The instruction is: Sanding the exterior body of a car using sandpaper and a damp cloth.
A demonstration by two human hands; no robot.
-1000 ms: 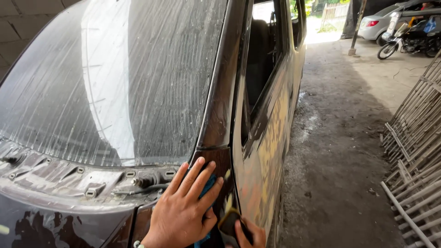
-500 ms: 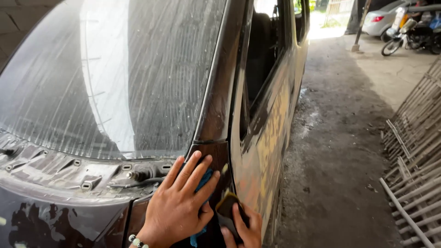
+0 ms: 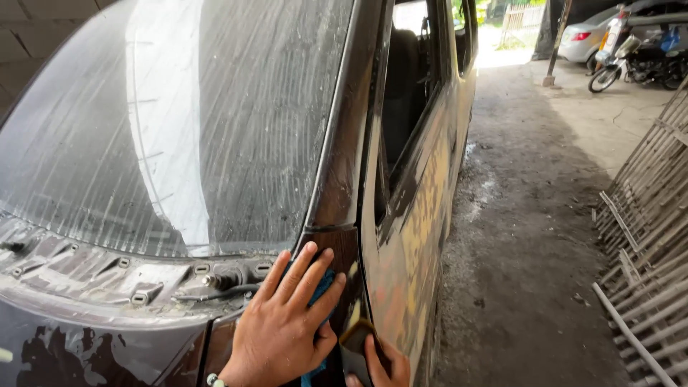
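Note:
A dark, dusty car point(image 3: 344, 158) fills the left of the head view, with its windscreen point(image 3: 179, 122) streaked and its paint sanded in patches. My left hand point(image 3: 283, 326) lies flat, fingers spread, on a blue cloth point(image 3: 320, 288) pressed against the base of the front pillar. My right hand point(image 3: 383, 362) is low at the frame's bottom edge beside the door, gripping a small dark sanding block point(image 3: 356, 344) held against the panel. Most of the right hand is cut off by the frame.
The front door point(image 3: 419, 215) with mottled yellow patches runs back along a wet concrete floor point(image 3: 516, 236). Metal grilles point(image 3: 645, 229) lean at the right. A motorcycle point(image 3: 631, 61) and a silver car point(image 3: 595, 36) stand far back. A block wall point(image 3: 29, 43) is at upper left.
Both hands shifted slightly up and right along the pillar base with the cloth and block. The view has tilted a little.

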